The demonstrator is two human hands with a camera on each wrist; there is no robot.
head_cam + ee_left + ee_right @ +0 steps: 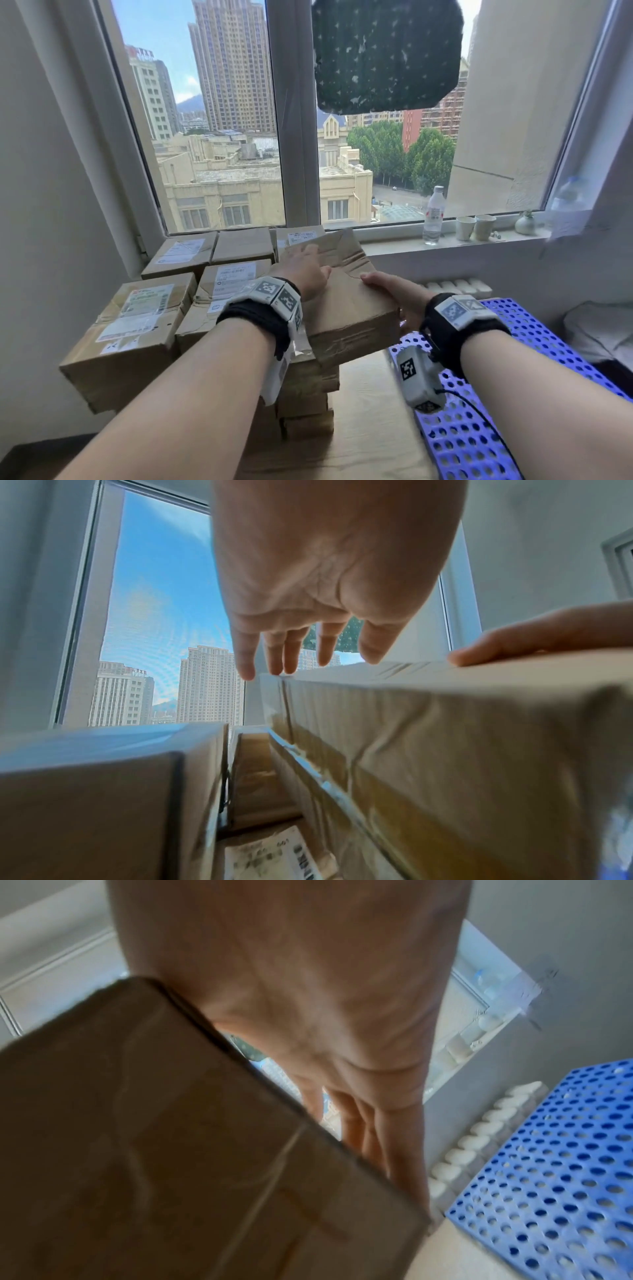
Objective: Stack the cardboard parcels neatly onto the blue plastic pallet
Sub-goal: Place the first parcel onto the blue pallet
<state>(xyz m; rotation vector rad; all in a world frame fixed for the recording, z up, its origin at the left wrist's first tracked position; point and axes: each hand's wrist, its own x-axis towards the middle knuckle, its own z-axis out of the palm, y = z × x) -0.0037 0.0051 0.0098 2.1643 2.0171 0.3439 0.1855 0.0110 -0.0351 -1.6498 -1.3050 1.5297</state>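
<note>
A creased cardboard parcel sits tilted on top of a pile of thin parcels, with both my hands on it. My left hand lies flat on its top, fingers straight and reaching the far left edge. My right hand grips its right edge, thumb on top and fingers straight down the side. The parcel's long side fills the left wrist view, and its dark face fills the right wrist view. The blue perforated pallet lies bare on the floor to the right, below my right wrist.
More labelled parcels are stacked against the window at the left. On the sill stand a water bottle, two paper cups and a small vase. A white radiator runs behind the pallet. White fabric lies at far right.
</note>
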